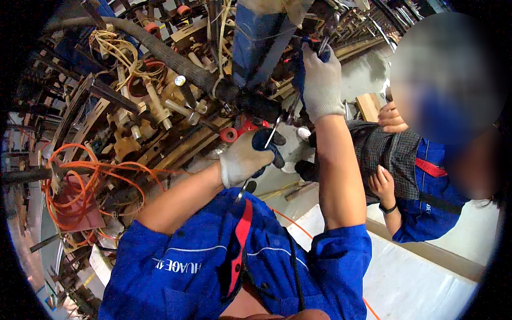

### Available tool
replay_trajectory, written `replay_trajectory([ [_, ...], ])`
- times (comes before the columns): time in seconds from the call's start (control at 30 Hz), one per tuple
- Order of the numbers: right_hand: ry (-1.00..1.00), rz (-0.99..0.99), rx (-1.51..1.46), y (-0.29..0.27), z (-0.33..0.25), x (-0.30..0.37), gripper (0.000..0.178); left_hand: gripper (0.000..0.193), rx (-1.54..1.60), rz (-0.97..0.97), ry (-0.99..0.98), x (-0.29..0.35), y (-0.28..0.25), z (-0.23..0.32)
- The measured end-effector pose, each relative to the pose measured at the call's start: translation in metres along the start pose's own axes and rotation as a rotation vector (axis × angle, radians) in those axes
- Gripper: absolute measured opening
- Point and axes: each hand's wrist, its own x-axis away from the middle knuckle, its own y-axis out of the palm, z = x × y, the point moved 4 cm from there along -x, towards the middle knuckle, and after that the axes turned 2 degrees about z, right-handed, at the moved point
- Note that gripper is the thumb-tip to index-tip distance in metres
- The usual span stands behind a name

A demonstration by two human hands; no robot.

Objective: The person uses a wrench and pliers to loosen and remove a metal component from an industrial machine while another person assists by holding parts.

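My left hand (248, 159), in a pale knitted glove with dark blue fingers, is closed around a slim shiny metal hand tool (272, 134). One end of it points up at the black hose end, the other sticks out below my fist; its exact kind is unclear. My right hand (322, 80), in a matching glove, is raised higher and to the right. Its fingers are curled beside the blue metal post (255, 45), and what they grip is hidden. Beyond my left hand lies a red ring-shaped part (229, 134).
A thick black hose (176, 61) crosses the crowded machinery at left. Orange tubing (80, 181) hangs in loops, with beige cables (114, 48) bundled above. Close on my right a co-worker (432, 176) in blue sits or crouches. A wooden block (368, 106) lies beside them.
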Motion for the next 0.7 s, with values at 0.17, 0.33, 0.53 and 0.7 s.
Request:
replay_trajectory([
  [0.17,0.468,-0.2,-0.547,-0.008,0.039,-0.007,0.027,0.036,0.03,-0.025,-0.025,-0.004,0.003,-0.01],
  [0.33,0.29,-0.334,-0.906,-0.017,0.001,-0.028,0.041,0.037,0.076,-0.05,-0.082,0.002,0.0,0.0],
  [0.53,0.29,-0.582,-1.313,-0.013,-0.012,-0.037,0.031,0.037,0.092,-0.055,-0.078,0.005,0.0,-0.005],
  [0.7,0.531,-0.183,-0.983,0.0,-0.022,-0.021,0.031,0.03,0.071,-0.031,-0.198,0.008,0.001,-0.012],
])
